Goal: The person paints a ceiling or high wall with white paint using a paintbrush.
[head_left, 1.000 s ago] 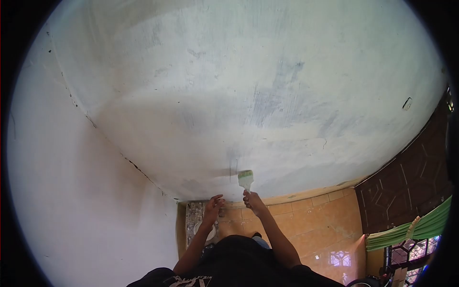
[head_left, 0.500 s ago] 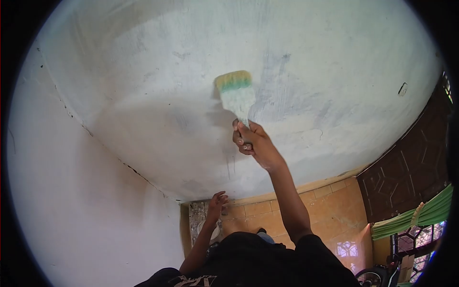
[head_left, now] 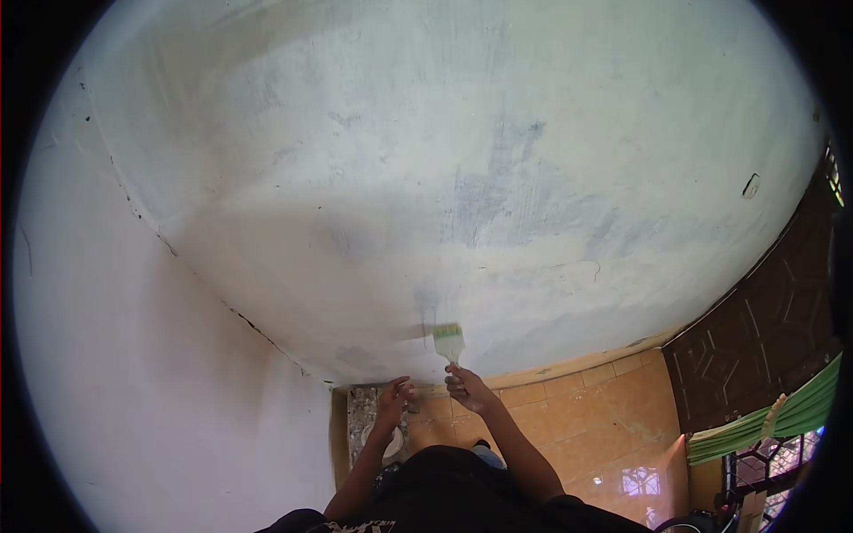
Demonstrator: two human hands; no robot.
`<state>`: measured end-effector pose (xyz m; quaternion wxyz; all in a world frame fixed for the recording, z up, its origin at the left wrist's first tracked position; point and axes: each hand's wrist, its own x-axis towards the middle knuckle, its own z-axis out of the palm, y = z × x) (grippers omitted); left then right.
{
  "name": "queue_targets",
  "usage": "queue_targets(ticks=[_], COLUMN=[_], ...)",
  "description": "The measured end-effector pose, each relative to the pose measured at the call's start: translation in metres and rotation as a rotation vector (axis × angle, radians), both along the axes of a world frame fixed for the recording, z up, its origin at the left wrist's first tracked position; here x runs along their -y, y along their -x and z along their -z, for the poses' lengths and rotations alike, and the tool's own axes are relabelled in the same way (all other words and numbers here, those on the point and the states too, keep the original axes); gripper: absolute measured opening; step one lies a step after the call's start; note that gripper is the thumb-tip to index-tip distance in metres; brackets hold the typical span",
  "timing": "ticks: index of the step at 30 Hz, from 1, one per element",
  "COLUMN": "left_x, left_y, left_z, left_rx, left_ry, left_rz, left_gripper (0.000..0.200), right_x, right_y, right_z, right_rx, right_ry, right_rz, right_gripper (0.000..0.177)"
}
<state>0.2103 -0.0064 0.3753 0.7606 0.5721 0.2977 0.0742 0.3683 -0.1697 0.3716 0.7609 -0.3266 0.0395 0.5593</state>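
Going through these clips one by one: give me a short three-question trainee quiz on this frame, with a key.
1. Which of the person's hands grips the brush?
2. True or false: the floor is laid with orange tiles.
3. What colour is the curtain at the lower right? (a) red (b) green (c) blue

Key:
1. The right hand.
2. True.
3. (b)

Head view — forward and down, facing wall (head_left: 426, 186)
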Motion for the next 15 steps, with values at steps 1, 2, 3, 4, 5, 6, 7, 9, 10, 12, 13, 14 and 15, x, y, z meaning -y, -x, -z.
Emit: queue_targets(ticks=[1,2,3,4,5,6,7,9,10,12,13,14,15], left_x=[0.002,0.004,0.006,0.007,0.008,0.010,0.012,0.013,0.014,0.018,0.020,0.021,0.023], left_y=[-0.002,-0.004,-0.005,-0.007,-0.010,-0.011,-0.013,-0.018,-0.020,-0.021,-0.021,-0.022,-0.022], left_z=[-0.003,-0.005,-0.006,-0.005,-0.004,-0.001,0.001,0.003,0.002,0.000,-0.001,-0.002,-0.002], left_rx=[0.002,0.003,0.003,0.012,0.022,0.031,0.020,0.001,0.001,-0.002,0.001,0.006,0.012], left_ry=[0.007,0.014,0.020,-0.006,-0.032,-0.055,-0.057,-0.066,-0.055,-0.029,-0.022,-0.015,-0.010], left_rz=[0.002,0.004,0.008,0.021,0.032,0.043,0.049,0.061,0.059,0.055,0.055,0.056,0.056], left_gripper=[0.035,0.035,0.035,0.035,0.035,0.035,0.035,0.034,0.034,0.034,0.034,0.034,0.033], right_x=[0.001,0.001,0.001,0.001,0.000,0.000,0.002,0.007,0.010,0.016,0.018,0.019,0.020], right_y=[-0.008,-0.016,-0.020,-0.021,-0.029,-0.033,-0.033,-0.030,-0.026,-0.013,-0.009,-0.005,-0.005], right_z=[0.010,0.021,0.026,0.007,-0.015,-0.048,-0.081,-0.154,-0.187,-0.246,-0.272,-0.296,-0.315], right_rx=[-0.076,-0.153,-0.231,-0.181,-0.130,-0.080,-0.075,-0.060,0.002,0.123,0.234,0.346,0.459], right_ry=[-0.006,-0.013,-0.020,-0.020,-0.020,-0.017,-0.079,-0.206,-0.206,-0.203,-0.205,-0.207,-0.209], right_rz=[0.012,0.024,0.037,0.045,0.051,0.057,0.052,0.041,0.052,0.073,0.077,0.081,0.085], right_gripper=[0.019,0.017,0.015,0.014,0.012,0.010,0.010,0.009,0.009,0.013,0.015,0.017,0.019])
